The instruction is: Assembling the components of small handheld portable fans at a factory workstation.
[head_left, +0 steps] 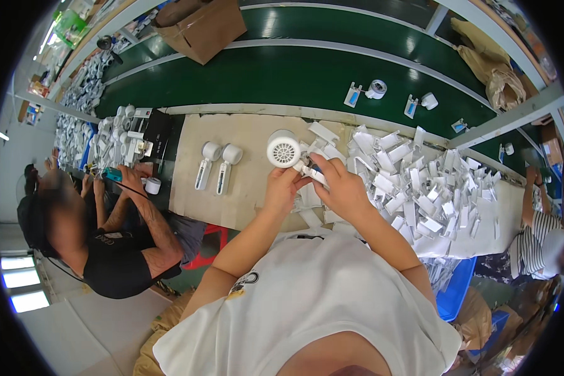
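Observation:
My left hand [281,190] is closed round the neck of a white handheld device with a round grille [284,150]. The grille faces up, and the handle end runs toward my right hand. My right hand [341,187] pinches a narrow white handle part [314,175] at that end. Dark inner parts show between the hands, but my fingers cover most of the joint. To the left on the worktable lie two similar white devices, one [205,166] beside the other [224,168], with round heads and long handles.
A large heap of white plastic shells [413,188] covers the right of the worktable [188,135]. Beyond runs a green conveyor belt [282,75] carrying several part-open devices and a cardboard box [203,28]. A co-worker [125,250] sits at left with a teal tool [111,174]; another [539,244] is at far right.

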Tool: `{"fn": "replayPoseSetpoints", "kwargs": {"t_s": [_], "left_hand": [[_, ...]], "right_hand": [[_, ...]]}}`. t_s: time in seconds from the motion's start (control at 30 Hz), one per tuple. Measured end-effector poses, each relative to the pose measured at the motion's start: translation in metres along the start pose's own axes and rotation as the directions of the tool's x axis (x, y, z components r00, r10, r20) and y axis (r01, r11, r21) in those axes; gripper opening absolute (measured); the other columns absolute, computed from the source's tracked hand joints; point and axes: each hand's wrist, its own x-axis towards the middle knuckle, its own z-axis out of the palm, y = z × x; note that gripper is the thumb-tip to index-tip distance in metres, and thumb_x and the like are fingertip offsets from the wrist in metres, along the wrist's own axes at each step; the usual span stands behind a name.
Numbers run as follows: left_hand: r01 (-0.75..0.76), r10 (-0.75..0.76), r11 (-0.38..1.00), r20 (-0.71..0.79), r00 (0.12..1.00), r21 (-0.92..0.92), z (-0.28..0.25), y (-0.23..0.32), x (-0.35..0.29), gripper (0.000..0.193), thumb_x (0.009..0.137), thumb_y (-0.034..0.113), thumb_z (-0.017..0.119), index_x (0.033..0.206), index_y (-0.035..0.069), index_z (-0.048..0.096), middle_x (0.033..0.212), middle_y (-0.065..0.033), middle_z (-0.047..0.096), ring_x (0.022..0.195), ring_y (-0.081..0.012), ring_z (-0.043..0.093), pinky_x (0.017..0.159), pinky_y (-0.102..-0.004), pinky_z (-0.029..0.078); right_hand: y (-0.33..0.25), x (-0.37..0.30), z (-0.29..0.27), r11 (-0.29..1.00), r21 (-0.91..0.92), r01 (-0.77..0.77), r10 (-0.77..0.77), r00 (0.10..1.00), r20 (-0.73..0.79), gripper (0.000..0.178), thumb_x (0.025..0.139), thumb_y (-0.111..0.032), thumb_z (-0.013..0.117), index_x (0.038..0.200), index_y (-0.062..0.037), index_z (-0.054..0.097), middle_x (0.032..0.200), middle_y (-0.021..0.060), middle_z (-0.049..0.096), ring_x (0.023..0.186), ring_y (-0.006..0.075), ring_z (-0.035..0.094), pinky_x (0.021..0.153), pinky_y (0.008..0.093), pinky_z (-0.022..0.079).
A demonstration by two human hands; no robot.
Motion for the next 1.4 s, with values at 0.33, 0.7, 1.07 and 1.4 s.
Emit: {"fn": "replayPoseSetpoints", "kwargs": {"t_s": [0.33,0.7,1.07,1.4], "left_hand": [[-0.096,0.096,0.995,-0.004,0.995,-0.022,0.005,0.009,-0.008,0.023,0.086,0.011,0.053,0.107,0.0,0.055,0.103,-0.0097,0.061,0.09,-0.0192,0.061,0.079,-0.0353,0.051],[-0.1,0.1,0.995,-0.01,0.995,-0.031,0.006,-0.001,-0.015,0.026,0.086,0.01,0.053,0.11,0.001,0.052,0.105,-0.008,0.059,0.093,-0.0187,0.059,0.081,-0.0333,0.049],[-0.242,0.262,0.949,-0.079,0.962,0.202,0.02,-0.008,-0.016,0.023,0.082,0.007,0.06,0.104,0.002,0.057,0.097,-0.0036,0.061,0.084,-0.0103,0.057,0.068,-0.0223,0.044],[-0.309,0.31,0.942,-0.011,0.951,-0.128,0.03,0.021,0.007,0.025,0.081,0.003,0.059,0.104,-0.003,0.053,0.102,-0.0171,0.06,0.094,-0.0268,0.06,0.084,-0.0369,0.049]], "right_hand": [[0.006,-0.006,-0.001,1.0,-0.002,0.019,-0.019,0.99,-0.142,0.057,0.071,-0.023,0.067,0.12,-0.0122,0.041,0.061,0.012,0.058,0.054,0.0318,0.058,0.052,0.0378,0.048],[-0.003,0.008,0.0,0.978,-0.08,0.193,-0.198,0.978,-0.068,0.073,0.064,-0.019,0.064,0.129,-0.0024,0.035,0.13,0.0185,0.039,0.126,0.0332,0.03,0.105,0.0445,0.021],[0.002,0.015,0.011,0.987,0.087,0.136,-0.125,0.984,-0.124,0.07,0.069,-0.021,0.066,0.128,0.0023,0.036,0.122,0.0228,0.046,0.115,0.033,0.044,0.101,0.0409,0.031],[0.01,0.002,0.01,0.618,0.762,-0.194,0.279,0.96,0.018,0.034,0.08,-0.03,0.063,0.085,0.0014,0.054,0.07,0.0066,0.053,0.061,0.0106,0.048,0.053,0.0267,0.04]]}}
